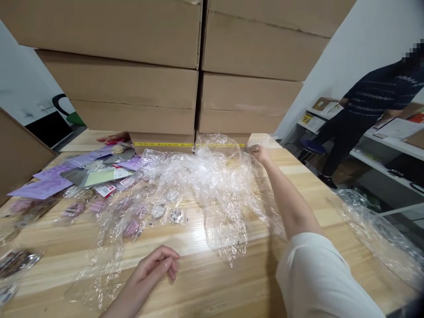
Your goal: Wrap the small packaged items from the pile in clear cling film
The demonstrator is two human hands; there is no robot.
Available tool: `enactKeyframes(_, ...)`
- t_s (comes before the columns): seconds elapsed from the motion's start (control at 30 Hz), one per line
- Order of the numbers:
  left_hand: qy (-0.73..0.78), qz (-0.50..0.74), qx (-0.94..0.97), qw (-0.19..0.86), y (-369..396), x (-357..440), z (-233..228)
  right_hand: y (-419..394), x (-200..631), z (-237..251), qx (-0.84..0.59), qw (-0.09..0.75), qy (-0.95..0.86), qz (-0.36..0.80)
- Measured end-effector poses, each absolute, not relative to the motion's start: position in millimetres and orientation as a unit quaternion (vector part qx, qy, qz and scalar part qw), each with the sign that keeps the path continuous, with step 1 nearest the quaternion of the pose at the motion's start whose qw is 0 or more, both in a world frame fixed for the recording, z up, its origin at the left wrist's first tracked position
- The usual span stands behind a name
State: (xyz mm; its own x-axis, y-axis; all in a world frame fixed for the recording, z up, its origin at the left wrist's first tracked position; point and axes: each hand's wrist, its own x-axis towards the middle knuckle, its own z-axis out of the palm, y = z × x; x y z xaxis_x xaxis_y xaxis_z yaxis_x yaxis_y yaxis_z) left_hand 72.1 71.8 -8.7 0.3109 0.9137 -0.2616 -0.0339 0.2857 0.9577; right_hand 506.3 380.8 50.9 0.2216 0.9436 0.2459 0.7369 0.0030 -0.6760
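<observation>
My right hand (259, 153) reaches far across the wooden table (212, 274) and pinches the far edge of a large crumpled sheet of clear plastic wrap (205, 185). The wrap lies spread over the middle of the table and over some small round badges (175, 215) in clear sleeves. My left hand (159, 264) rests near the front edge, fingers curled loosely, holding nothing, just beside the wrap's near edge.
Purple and grey cards (49, 183) and more packaged badges (74, 209) lie at the left. Stacked cardboard boxes (198, 88) wall off the back. Another person's hand (114, 138) shows at the far left edge. A person in dark clothes (364, 110) stands by shelves at the right.
</observation>
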Motion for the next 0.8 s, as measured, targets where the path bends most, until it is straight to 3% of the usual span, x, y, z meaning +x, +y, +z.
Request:
enactKeyframes(0.17, 0.436, 0.320, 0.512, 0.668, 67.7, 71.8, -6.4, 316.6, 498.8, 39.6, -0.698, 0.217, -0.652, 0.202)
enactKeyframes(0.33, 0.408, 0.283, 0.553, 0.669, 61.7, 75.1, -3.0, 216.5, 479.7, 86.0, -0.592, 0.153, -0.721, 0.325)
enactKeyframes(0.5, 0.404, 0.276, 0.607, 0.627, 58.4, 74.0, -3.9, 174.6, 484.2, 129.8, -0.595, 0.298, -0.674, 0.319)
enactKeyframes(0.63, 0.405, 0.276, 0.657, 0.573, 56.2, 70.5, -6.1, 178.8, 510.2, 129.1, -0.650, 0.405, -0.631, 0.125)
enactKeyframes(0.7, 0.405, 0.309, 0.716, 0.477, 58.0, 73.9, 0.5, 182.0, 515.8, 125.1, -0.621, 0.387, -0.680, 0.049)
enactKeyframes(0.8, 0.398, 0.386, 0.787, 0.271, 74.5, 96.5, 25.7, 182.0, 503.9, 123.9, -0.547, 0.373, -0.746, 0.066)
